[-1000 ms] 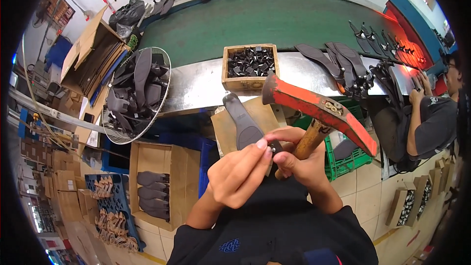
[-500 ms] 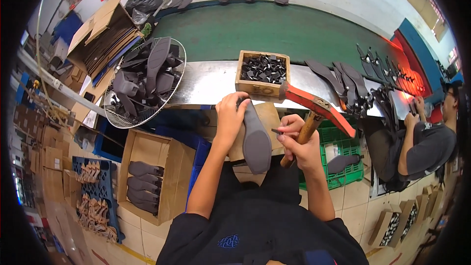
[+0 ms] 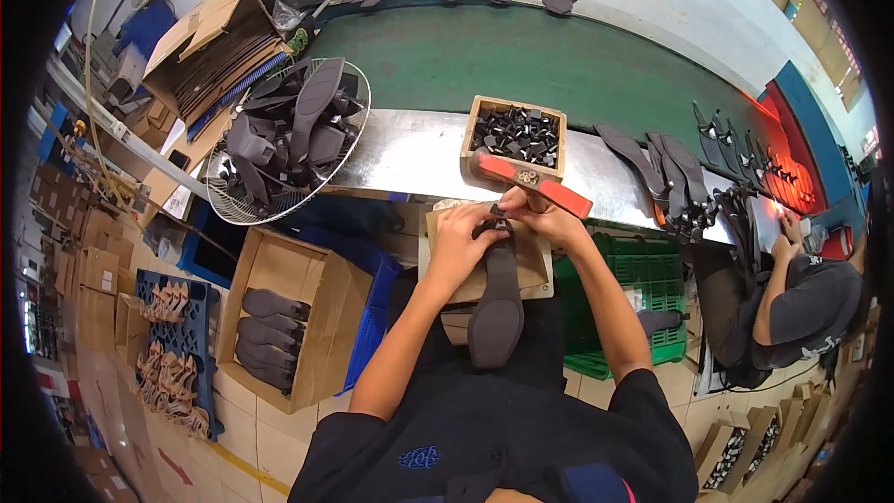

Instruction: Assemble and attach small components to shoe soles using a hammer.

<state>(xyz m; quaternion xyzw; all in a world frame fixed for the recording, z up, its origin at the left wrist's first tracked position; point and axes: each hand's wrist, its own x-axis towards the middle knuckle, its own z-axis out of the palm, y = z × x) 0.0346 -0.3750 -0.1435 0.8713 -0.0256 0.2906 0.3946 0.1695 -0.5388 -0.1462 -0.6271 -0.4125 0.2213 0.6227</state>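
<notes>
A dark grey shoe sole (image 3: 495, 321) points its broad toe end toward me, its heel end at a work stand (image 3: 537, 265). My left hand (image 3: 456, 247) is closed around the heel end. Against that end, my right hand (image 3: 551, 224) brings its fingertips together at a small black piece (image 3: 498, 210), apparently a heel tip. The same hand keeps a red-headed hammer (image 3: 557, 194) in its grip, the head lying above the knuckles and the handle mostly hidden. Just beyond stands a wooden box (image 3: 470, 144) of small black heel tips.
A wire basket (image 3: 365, 135) of dark soles and heels stands on the left. More soles lie on the metal ledge (image 3: 400, 144), along the green conveyor belt (image 3: 484, 47) and in a cardboard box (image 3: 328, 317). A green crate (image 3: 596, 340) is at right, near a seated co-worker (image 3: 805, 298).
The sole has turned over and its heel end come round upright. My right hand has moved up and left to that end with the small black piece, the hammer tilting along with it.
</notes>
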